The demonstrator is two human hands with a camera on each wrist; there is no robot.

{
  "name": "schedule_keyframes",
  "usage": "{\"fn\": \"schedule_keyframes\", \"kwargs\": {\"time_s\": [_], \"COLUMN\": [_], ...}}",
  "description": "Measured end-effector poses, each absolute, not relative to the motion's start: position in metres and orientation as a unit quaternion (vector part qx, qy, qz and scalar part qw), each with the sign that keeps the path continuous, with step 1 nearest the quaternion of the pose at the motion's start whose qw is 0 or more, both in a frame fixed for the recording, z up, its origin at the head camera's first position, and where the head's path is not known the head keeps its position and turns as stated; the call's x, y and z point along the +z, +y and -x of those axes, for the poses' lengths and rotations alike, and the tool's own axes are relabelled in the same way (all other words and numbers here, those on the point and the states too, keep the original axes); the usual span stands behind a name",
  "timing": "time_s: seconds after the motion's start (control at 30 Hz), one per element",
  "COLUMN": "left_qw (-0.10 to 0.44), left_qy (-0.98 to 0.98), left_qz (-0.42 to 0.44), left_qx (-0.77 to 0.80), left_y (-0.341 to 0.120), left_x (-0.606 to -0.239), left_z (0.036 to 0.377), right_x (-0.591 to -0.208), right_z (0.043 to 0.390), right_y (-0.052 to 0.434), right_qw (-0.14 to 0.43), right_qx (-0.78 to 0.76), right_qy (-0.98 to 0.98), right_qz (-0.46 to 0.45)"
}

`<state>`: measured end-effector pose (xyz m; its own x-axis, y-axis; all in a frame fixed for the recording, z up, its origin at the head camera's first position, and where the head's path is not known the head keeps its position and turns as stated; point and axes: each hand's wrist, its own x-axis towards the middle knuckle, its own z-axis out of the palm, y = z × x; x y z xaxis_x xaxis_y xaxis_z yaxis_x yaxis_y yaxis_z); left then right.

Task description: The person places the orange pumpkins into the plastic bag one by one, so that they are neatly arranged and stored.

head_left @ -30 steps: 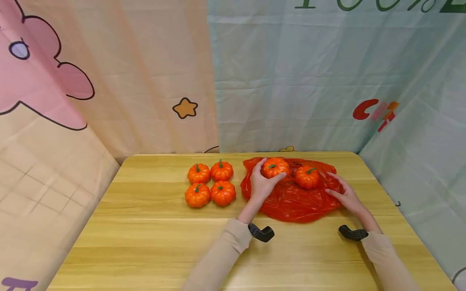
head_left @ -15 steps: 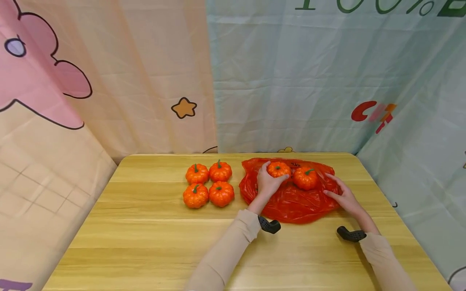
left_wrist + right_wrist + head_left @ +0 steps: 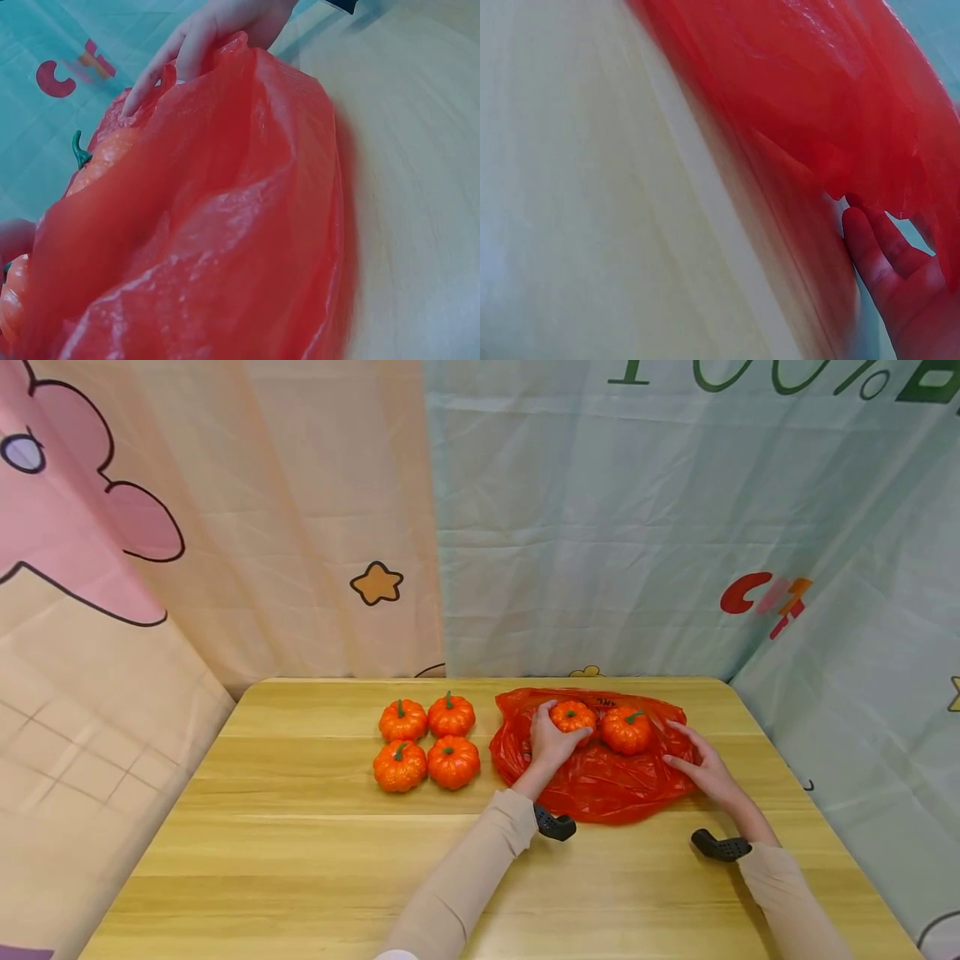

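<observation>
A thin red plastic bag [image 3: 603,789] lies spread on the table with two small orange pumpkins on it. My left hand [image 3: 549,745] holds the left pumpkin [image 3: 573,717], thumb on its near right side and fingers round its left. Close beside it sits the other pumpkin [image 3: 627,732], its green stem bent rightward. At the bag's right edge my right hand [image 3: 711,770] has thumb and fingers spread, touching the plastic. In the left wrist view the raised bag [image 3: 225,202] hides most of both pumpkins. The right wrist view has the right hand [image 3: 911,300] under the bag's rim.
Left of the bag, several more orange pumpkins [image 3: 453,763] stand grouped in two rows on the wooden table [image 3: 300,852]. Behind the table's far edge hangs a printed cloth backdrop [image 3: 600,527], with cloth along both sides too.
My left hand has brought its pumpkin slightly right and nearer, down onto the bag close to the other one. The right hand stays at the bag's edge. The head view has shifted slightly.
</observation>
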<state>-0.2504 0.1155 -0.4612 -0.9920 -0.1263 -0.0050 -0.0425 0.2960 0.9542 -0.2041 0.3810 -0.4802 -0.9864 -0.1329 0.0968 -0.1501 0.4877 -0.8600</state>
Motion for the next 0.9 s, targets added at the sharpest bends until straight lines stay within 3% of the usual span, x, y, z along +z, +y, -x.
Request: {"fn": "schedule_keyframes", "kwargs": {"time_s": [0.47, 0.9], "left_qw": [-0.018, 0.023], "left_qy": [-0.838, -0.817], "left_qz": [-0.002, -0.001], "left_qx": [-0.546, -0.576], "left_y": [0.107, 0.102], "left_x": [-0.461, -0.462], "left_z": [0.251, 0.246], "right_x": [-0.478, -0.480], "right_z": [0.203, 0.203], "right_y": [0.380, 0.378], "right_qw": [0.012, 0.023], "right_qx": [0.502, 0.508], "right_qy": [-0.861, -0.856], "right_qz": [-0.086, -0.098]}}
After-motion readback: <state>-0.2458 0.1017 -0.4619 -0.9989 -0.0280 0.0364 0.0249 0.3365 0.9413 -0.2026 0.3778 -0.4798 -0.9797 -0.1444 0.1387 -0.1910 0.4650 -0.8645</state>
